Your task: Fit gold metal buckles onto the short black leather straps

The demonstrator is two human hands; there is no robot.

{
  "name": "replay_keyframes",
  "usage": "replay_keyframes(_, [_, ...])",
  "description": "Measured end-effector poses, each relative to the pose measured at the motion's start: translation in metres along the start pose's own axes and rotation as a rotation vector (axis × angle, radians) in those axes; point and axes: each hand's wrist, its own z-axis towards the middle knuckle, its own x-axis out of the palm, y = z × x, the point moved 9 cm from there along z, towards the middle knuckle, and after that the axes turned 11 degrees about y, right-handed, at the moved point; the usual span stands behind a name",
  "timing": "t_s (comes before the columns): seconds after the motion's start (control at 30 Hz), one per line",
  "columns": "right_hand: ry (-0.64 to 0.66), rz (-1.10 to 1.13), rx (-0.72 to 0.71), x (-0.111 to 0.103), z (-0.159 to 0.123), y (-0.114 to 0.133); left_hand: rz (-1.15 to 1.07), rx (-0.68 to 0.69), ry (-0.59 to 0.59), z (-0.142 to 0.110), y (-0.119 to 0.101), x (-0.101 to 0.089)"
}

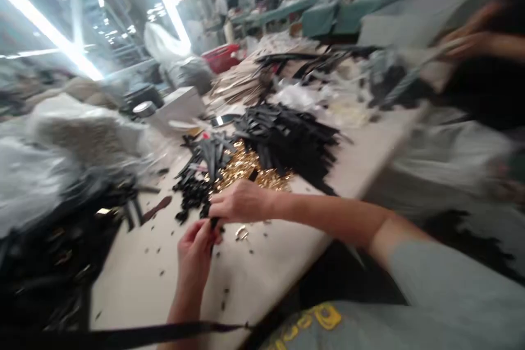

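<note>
My left hand [196,254] and my right hand [238,202] meet over the pale worktable [135,279], both pinching a small black strap piece [214,224] between the fingertips. Just beyond them lies a heap of gold metal fittings [250,169], flanked by a pile of small black parts [192,194] on the left and a big bundle of black straps [287,139] behind. A loose gold fitting [241,232] lies beside my left hand. The picture is blurred by motion.
A long black strap [135,334] runs across the bottom. Dark bags and plastic-wrapped bundles [61,175] crowd the left. A white box [180,106] and stacks of pale pieces [241,79] stand further back. Another person's hand [467,38] works at the far right.
</note>
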Motion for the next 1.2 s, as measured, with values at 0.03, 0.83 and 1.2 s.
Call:
replay_keyframes(0.03, [-0.046,0.024,-0.033,0.003,0.002,-0.002,-0.032,-0.013,-0.051,-0.009,-0.002,-0.014])
replay_keyframes(0.83, [-0.118,0.035,-0.054,0.017,-0.008,-0.014,0.261,-0.059,-0.094,0.008,-0.021,-0.06])
replay_keyframes(1.2, [-0.122,0.004,0.04,0.022,-0.007,-0.041,1.227,-0.221,-0.065,0.067,-0.035,-0.135])
